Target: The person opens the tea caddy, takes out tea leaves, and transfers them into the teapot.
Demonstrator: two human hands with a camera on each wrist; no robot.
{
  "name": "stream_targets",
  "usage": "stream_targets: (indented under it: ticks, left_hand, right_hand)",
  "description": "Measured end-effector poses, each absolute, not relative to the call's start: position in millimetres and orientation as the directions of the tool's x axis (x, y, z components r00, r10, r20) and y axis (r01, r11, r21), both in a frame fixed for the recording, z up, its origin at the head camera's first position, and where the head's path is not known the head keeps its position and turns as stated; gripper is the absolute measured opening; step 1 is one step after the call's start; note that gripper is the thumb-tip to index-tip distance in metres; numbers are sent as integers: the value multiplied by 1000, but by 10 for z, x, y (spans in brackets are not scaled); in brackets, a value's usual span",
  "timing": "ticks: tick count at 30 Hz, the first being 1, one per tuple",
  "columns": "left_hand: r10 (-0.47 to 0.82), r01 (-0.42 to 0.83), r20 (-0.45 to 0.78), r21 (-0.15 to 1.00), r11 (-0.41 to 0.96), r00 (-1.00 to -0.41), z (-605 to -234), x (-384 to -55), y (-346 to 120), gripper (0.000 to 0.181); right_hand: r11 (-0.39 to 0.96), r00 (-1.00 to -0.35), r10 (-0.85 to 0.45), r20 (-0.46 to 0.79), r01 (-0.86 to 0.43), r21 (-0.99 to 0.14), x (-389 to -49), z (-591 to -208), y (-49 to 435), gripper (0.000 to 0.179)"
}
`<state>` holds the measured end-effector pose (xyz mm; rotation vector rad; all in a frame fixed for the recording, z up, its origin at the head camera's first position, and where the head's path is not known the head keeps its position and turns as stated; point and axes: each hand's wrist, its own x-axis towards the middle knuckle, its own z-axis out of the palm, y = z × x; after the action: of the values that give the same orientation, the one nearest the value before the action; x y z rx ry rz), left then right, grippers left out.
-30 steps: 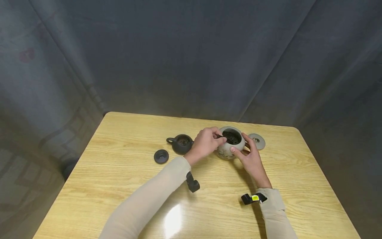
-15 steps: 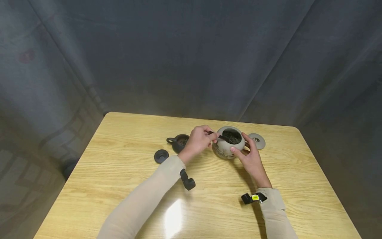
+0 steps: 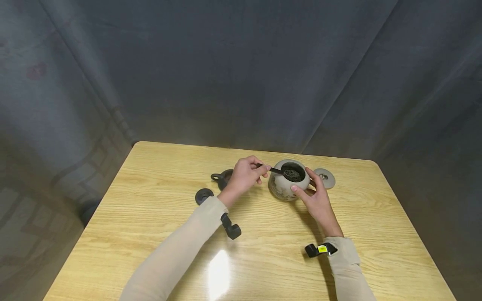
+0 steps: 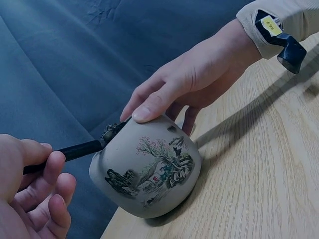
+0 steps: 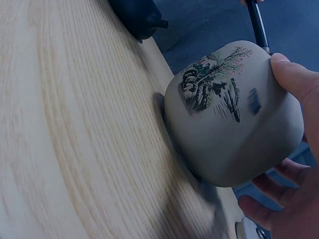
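My left hand [image 3: 244, 173] pinches the black handle of a tea scoop [image 4: 79, 150] between thumb and fingers. The scoop's far end, with dark tea leaves [image 4: 110, 132] on it, lies at the mouth of a round grey jar [image 3: 280, 188]. Painted on the jar's side is a landscape with a pink-flowered tree [image 4: 159, 152]. My right hand [image 3: 318, 205] grips the jar from the right, thumb near the rim and fingers round the far side. The jar tilts toward my left hand. More dark leaves show inside it.
Behind my left hand stands a small dark teapot [image 3: 221, 179], partly hidden. Its dark lid [image 3: 203, 196] lies nearer on the wooden table [image 3: 271, 259]. A grey lid [image 3: 325, 179] with a ring-like knob lies right of the jar. Dark curtains [image 3: 241, 75] hang behind.
My left hand has drawn back to the left from the jar's mouth, bringing more of the scoop into sight and covering more of the teapot. My right hand and the jar have stayed put.
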<state>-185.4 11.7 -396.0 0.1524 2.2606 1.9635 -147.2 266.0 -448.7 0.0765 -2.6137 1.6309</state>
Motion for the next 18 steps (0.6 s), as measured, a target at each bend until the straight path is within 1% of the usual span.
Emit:
stream_targets:
  ticks: [7,18]
  left_hand:
    - [164,-16,-35,993,119,-986,-3943,-1838,91,12]
    - [155,12,-3,995,96,-988,-3869,-1799,37,15]
  right_hand:
    - [434,-997,-14,80,-78,-898,-1475,-4495,2656,85]
    - [428,-998,-16,59,-60,-902,-1485,-4466,2650,88]
